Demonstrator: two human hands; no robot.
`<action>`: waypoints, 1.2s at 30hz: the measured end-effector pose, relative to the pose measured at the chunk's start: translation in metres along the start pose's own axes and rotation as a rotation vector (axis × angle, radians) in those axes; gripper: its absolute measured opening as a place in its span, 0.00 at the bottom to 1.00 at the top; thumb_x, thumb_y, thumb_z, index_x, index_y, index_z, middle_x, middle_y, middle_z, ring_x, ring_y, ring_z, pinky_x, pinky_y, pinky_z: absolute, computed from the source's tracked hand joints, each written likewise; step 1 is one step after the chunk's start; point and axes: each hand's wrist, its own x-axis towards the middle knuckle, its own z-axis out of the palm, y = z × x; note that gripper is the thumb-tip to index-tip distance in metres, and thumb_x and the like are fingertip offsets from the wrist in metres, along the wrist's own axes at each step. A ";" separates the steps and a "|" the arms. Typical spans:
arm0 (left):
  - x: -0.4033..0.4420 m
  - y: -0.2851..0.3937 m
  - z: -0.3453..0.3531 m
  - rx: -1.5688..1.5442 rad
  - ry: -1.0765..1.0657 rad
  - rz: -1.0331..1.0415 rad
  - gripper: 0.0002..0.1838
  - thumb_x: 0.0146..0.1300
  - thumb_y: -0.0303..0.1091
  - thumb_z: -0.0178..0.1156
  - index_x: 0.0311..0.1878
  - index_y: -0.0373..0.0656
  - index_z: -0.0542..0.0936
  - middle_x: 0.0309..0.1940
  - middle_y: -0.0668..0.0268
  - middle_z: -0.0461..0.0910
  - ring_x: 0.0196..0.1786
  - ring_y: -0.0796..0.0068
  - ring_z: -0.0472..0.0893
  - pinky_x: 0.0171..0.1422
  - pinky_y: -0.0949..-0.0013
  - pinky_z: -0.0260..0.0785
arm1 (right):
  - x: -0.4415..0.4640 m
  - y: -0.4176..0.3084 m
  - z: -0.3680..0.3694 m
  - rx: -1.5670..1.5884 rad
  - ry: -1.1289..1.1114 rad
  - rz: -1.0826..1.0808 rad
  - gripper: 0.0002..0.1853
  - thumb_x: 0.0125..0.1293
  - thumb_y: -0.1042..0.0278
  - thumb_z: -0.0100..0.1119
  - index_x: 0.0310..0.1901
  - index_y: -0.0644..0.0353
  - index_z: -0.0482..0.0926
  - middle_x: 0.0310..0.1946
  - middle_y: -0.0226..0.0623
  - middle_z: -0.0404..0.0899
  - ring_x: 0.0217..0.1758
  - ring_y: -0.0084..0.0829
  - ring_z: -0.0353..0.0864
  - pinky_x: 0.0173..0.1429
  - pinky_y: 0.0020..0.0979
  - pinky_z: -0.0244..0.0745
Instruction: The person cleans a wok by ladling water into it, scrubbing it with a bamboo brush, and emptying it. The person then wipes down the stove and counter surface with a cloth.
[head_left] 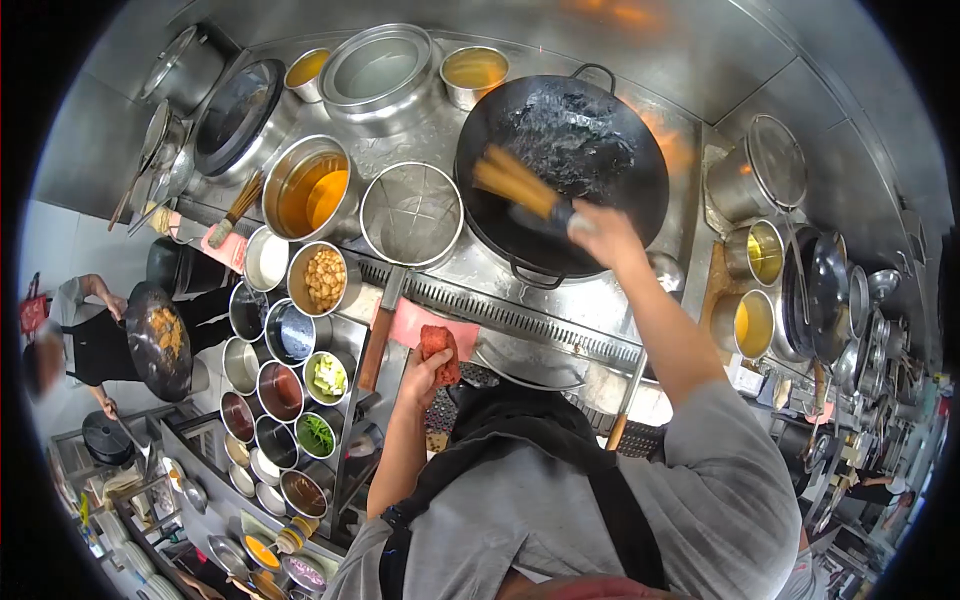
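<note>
In the head view, my right hand [606,236] is closed round the dark-bound end of a bamboo wok brush [518,182]. The brush's bristle end is blurred by motion over the left side of a large black wok [632,185]. Shiny liquid covers part of the wok's inside, and flames show near its right rim. My left hand [424,380] grips a crumpled red cloth [440,352] in front of my apron. Just left of that hand is the wooden handle [378,348] of a wire strainer [412,215].
A pot of orange oil [308,190] and a second bamboo brush [240,205] stand left of the strainer. Several metal ingredient tubs [283,390] line the left side. Oil pots [744,322] and ladles are at the right. Another person [85,330] holds a wok on the far left.
</note>
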 end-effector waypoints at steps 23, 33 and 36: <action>-0.034 0.015 -0.044 -0.018 0.291 0.021 0.21 0.56 0.23 0.61 0.54 0.39 0.71 0.42 0.65 0.77 0.43 0.71 0.79 0.47 0.67 0.74 | 0.061 0.070 -0.124 -0.756 -0.108 -0.058 0.24 0.55 0.64 0.59 0.56 0.53 0.75 0.37 0.49 0.81 0.45 0.48 0.80 0.52 0.45 0.75; -0.063 -0.003 -0.070 -0.111 0.312 0.058 0.22 0.56 0.22 0.61 0.55 0.38 0.71 0.43 0.65 0.77 0.44 0.72 0.79 0.47 0.68 0.73 | -0.005 0.085 -0.129 -0.509 -0.235 -0.018 0.26 0.55 0.62 0.61 0.58 0.50 0.75 0.39 0.48 0.81 0.44 0.47 0.81 0.51 0.45 0.75; -0.067 0.008 -0.062 -0.097 0.343 0.071 0.21 0.56 0.22 0.61 0.54 0.38 0.71 0.41 0.65 0.78 0.41 0.71 0.80 0.46 0.68 0.74 | 0.049 0.087 -0.105 -0.632 0.071 -0.005 0.26 0.56 0.60 0.60 0.59 0.47 0.73 0.38 0.48 0.82 0.44 0.47 0.81 0.52 0.45 0.75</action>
